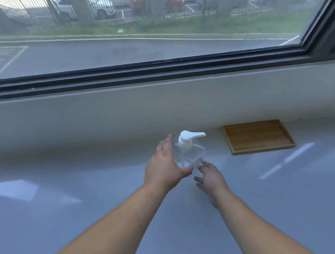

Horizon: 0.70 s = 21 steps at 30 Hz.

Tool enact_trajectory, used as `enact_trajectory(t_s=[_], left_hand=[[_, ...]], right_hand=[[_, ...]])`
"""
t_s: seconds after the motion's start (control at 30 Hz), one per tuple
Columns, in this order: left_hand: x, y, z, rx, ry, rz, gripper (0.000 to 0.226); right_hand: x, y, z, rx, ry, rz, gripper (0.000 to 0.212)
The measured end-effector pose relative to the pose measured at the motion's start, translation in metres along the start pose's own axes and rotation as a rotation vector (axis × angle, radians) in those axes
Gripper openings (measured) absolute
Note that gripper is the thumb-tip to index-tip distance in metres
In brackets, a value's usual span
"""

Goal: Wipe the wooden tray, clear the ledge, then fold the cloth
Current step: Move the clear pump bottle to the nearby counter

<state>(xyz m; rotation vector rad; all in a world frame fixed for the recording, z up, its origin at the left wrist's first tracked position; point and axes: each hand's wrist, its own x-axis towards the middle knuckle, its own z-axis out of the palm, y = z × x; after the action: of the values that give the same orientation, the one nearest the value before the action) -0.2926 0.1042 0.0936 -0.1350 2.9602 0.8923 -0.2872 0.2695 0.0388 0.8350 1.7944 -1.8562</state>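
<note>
A clear pump bottle (190,151) with a white pump head stands on the grey ledge (88,188). My left hand (164,165) curls around its left side, thumb under its base edge. My right hand (210,177) is at the bottle's lower right with fingers spread, fingertips touching or nearly touching it. The wooden tray (258,136) lies empty to the right, against the wall below the window. No cloth is in view.
A large window (139,32) with a dark frame runs along the back, above a pale sill wall (104,114). Light patches fall on the ledge at left and right.
</note>
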Motion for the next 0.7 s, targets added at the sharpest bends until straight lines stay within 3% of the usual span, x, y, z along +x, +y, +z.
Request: enact_trajectory(t_s=[0.17,0.5,0.6,0.7], left_hand=[[-0.055,-0.08,-0.068,-0.028,0.104,-0.129,0.122],[-0.293,-0.29,-0.242,-0.015,0.347,-0.375,0.111],[-0.389,-0.352,-0.302,0.036,0.425,-0.463,0.11],[-0.49,-0.417,-0.361,0.069,0.535,-0.597,0.112]], right_hand=[[-0.052,0.016,0.087,-0.031,-0.143,0.003,0.017],[-0.245,0.129,0.334,-0.296,-0.47,-0.045,0.007],[-0.319,0.179,0.42,-0.372,-0.61,-0.049,0.021],[-0.406,0.231,0.508,-0.445,-0.765,-0.046,0.009]])
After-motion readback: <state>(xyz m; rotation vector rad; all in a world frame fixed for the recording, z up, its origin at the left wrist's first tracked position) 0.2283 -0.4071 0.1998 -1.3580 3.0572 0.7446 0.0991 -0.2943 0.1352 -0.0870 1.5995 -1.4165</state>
